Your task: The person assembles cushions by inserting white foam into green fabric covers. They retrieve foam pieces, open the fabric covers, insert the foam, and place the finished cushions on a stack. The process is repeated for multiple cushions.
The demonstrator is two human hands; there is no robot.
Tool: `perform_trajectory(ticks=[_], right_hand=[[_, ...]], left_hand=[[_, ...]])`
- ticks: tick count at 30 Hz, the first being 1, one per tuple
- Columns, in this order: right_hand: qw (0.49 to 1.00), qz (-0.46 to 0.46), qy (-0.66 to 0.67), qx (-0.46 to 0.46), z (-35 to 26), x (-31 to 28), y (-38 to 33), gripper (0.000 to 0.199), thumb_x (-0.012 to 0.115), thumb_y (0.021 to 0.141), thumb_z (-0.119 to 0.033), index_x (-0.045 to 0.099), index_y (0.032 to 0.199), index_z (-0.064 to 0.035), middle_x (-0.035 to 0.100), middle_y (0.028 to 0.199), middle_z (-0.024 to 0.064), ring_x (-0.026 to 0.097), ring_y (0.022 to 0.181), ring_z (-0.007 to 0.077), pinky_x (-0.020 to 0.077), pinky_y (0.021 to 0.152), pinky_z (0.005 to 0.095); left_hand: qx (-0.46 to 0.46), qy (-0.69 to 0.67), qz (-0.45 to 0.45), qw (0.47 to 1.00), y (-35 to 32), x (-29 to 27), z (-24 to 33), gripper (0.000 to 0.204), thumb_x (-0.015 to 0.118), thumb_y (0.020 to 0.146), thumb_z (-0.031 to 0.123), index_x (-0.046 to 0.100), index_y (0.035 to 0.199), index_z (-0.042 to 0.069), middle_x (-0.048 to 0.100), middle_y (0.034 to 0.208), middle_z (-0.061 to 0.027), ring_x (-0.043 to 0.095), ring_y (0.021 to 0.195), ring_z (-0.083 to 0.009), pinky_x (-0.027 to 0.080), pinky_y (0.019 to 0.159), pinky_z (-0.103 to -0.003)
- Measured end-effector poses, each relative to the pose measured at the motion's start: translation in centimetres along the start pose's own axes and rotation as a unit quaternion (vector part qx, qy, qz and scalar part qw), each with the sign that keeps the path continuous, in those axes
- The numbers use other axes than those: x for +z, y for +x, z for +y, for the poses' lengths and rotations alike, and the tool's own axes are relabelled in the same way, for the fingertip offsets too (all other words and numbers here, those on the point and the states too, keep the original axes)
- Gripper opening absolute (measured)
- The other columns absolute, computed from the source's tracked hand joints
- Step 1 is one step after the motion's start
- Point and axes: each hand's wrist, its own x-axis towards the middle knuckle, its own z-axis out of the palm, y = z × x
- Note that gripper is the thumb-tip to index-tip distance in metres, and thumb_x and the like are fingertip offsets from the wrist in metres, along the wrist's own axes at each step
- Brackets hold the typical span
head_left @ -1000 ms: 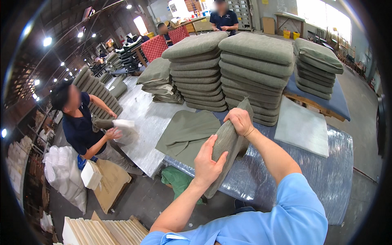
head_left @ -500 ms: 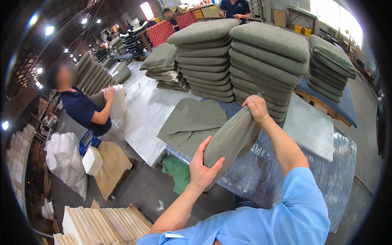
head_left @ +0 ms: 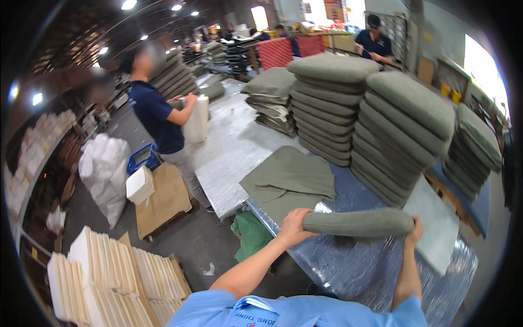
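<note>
Between my hands is a grey-green seat cushion (head_left: 359, 224), held edge-up above the plastic-wrapped table (head_left: 348, 267). My left hand (head_left: 297, 228) grips its left end, fingers wrapped over the edge. At the right end my right hand (head_left: 415, 231) is closed on the cushion's corner; part of its fingers is hidden. A loose grey-green fabric cover (head_left: 291, 180) lies on the table just beyond my left hand. Past the cushion rise two tall stacks of similar cushions, a left stack (head_left: 327, 109) and a right stack (head_left: 403, 136).
A white foam sheet (head_left: 436, 218) lies at the table's right. Fabric covers (head_left: 268, 98) are piled farther back. A co-worker (head_left: 158, 109) stands at left, holding a white piece. Foam slabs (head_left: 109, 272) fill the lower left, near a cardboard sheet (head_left: 163, 201) and a green cloth (head_left: 250, 234).
The cushion has swung from a steep slant to nearly level, and my right hand has come down and nearer. My view has shifted left. The co-worker's hands have moved closer together.
</note>
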Motion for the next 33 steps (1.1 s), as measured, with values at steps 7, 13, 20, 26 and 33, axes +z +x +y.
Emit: perform_trajectory(ticks=[7,13,20,26,33], right_hand=[[0.842,0.137,0.352,0.384,-2.5,-4.3,-11.7,0.046,0.046,0.106,-0.039,0.063,0.131,-0.0032,0.067,0.124,0.0105,0.061,0.116,0.0218,0.0474,0.101,0.0380],[0.827,0.065,0.415,0.373,-8.0,-8.5,-10.3,0.046,0.046,0.107,-0.040,0.067,0.116,0.0001,0.070,0.108,0.0095,0.064,0.098,0.0233,0.0497,0.092,0.0377],[0.945,-0.253,-0.140,0.155,-15.6,-11.5,-7.0,0.037,0.061,0.100,-0.028,0.069,0.084,0.0031,0.064,0.070,0.0119,0.057,0.068,0.0147,0.0453,0.066,0.0327],[0.963,-0.164,-0.057,0.203,-16.1,-13.4,-10.9,0.035,0.064,0.098,-0.025,0.067,0.079,0.0045,0.063,0.066,0.0086,0.053,0.062,0.0155,0.0430,0.061,0.0338],[0.966,-0.102,0.031,0.235,-13.9,-16.5,-14.6,0.040,0.058,0.103,-0.026,0.069,0.080,0.0052,0.067,0.070,0.0086,0.066,0.068,0.0154,0.0480,0.065,0.0314]], left_hand=[[0.143,0.138,-0.117,0.973,5.8,-1.4,7.5,0.071,0.091,0.063,0.040,0.062,0.125,0.020,0.061,0.119,-0.0052,0.058,0.113,-0.0307,0.043,0.096,-0.051],[0.147,0.236,-0.145,0.950,1.3,-0.2,9.8,0.075,0.090,0.062,0.045,0.061,0.127,0.022,0.061,0.113,-0.0043,0.059,0.106,-0.0282,0.042,0.093,-0.050],[0.187,0.230,-0.065,0.953,-4.7,-0.9,12.2,0.077,0.090,0.063,0.042,0.060,0.131,0.021,0.059,0.118,-0.0057,0.057,0.108,-0.0269,0.041,0.096,-0.049],[0.240,-0.048,0.043,0.969,-8.6,-1.7,11.1,0.040,0.076,0.087,0.027,0.065,0.120,0.007,0.064,0.118,-0.0090,0.060,0.111,-0.0303,0.042,0.103,-0.047],[0.172,-0.083,0.160,0.968,-10.3,-0.6,12.5,0.017,0.064,0.094,0.012,0.069,0.109,0.006,0.068,0.103,-0.0075,0.064,0.101,-0.0282,0.043,0.098,-0.044]])
